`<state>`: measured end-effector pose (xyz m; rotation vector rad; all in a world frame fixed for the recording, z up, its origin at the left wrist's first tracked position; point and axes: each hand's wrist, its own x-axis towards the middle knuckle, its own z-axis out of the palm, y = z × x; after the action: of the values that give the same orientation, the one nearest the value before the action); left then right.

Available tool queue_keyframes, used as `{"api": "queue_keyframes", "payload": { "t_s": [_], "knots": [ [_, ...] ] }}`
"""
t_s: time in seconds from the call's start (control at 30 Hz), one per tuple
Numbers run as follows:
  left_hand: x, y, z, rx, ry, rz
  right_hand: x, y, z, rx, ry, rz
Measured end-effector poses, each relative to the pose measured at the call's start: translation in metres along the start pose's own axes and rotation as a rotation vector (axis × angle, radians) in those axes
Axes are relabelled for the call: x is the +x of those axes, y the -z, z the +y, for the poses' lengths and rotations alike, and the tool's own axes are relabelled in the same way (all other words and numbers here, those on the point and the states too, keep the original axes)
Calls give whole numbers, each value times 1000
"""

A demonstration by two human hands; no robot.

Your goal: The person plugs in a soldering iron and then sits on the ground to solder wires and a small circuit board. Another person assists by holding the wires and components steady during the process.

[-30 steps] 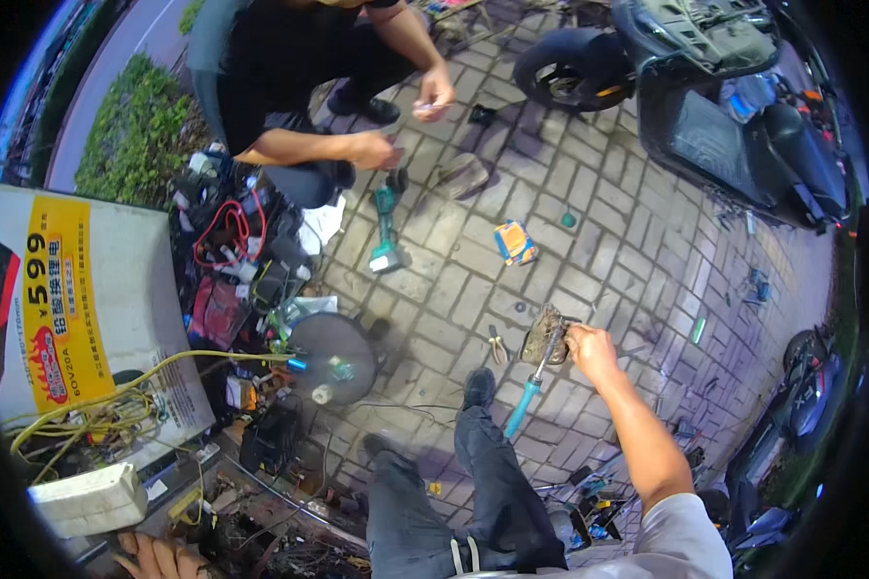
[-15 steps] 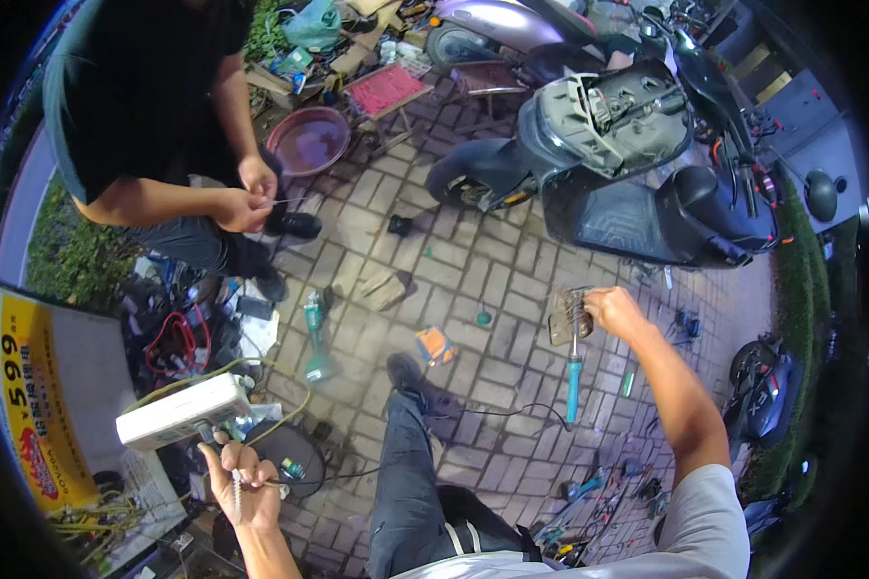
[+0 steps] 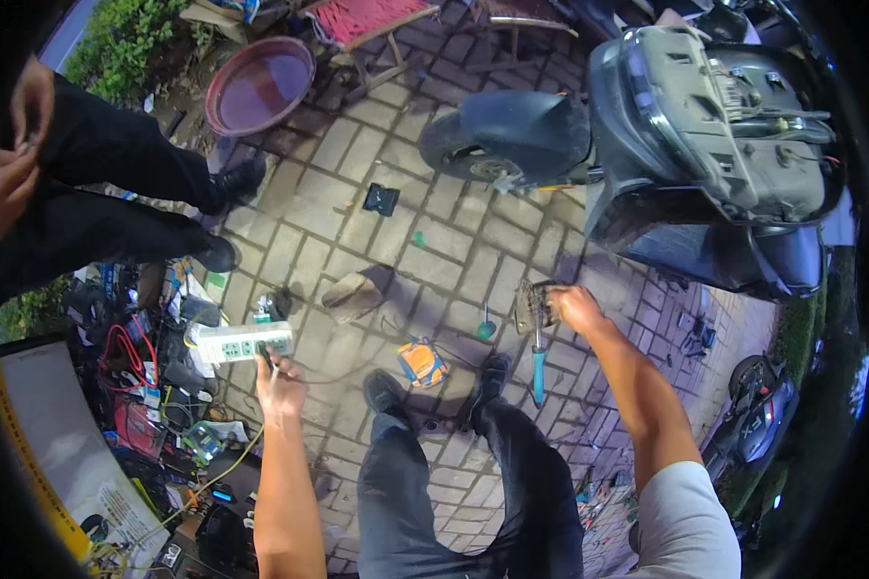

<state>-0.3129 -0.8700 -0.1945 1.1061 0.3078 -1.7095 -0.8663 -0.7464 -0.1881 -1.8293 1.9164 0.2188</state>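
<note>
My left hand [image 3: 280, 384] is closed at the front of a white power strip [image 3: 242, 344], its fingers around a dark plug [image 3: 265, 353] that meets a socket. A pale cord runs down over that palm. On the right, my right hand [image 3: 577, 309] grips a small metal soldering iron stand [image 3: 533, 305] with a brownish base. From it a soldering iron [image 3: 539, 374] hangs, its turquoise handle pointing down. Between my hands, on the paving, are an orange-and-blue packet [image 3: 422, 362] and a short screwdriver [image 3: 487, 329] with a green handle.
Another person's hands [image 3: 18, 159] and legs are at the left. A scooter [image 3: 690, 145] stands at the far right. Behind are a reddish basin [image 3: 261, 87] and a red folding stool [image 3: 367, 19]. A stone block [image 3: 353, 295] lies mid-paving, and parts clutter [image 3: 155, 357] the left.
The view has shifted. My left hand has come up and inward with the power strip, still at the plug. My right hand keeps hold of the stand. The other person now stands farther left in view.
</note>
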Motion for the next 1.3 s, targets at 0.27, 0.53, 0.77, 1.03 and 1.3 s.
{"api": "queue_keyframes", "payload": {
  "t_s": [0.27,0.53,0.77,1.03,1.3],
  "knots": [
    [212,37,-37,284,-58,120,209,-114,44,-211,158,-93],
    [298,66,-20,659,-52,310,327,-164,29,-242,277,-48],
    [230,74,-42,709,-86,84,292,-157,42,-38,208,158],
    [36,272,-114,590,-250,436,228,-191,13,647,-145,-246],
    [-67,448,-143,150,-603,1059,217,-190,135,367,123,-285]
  ]
}}
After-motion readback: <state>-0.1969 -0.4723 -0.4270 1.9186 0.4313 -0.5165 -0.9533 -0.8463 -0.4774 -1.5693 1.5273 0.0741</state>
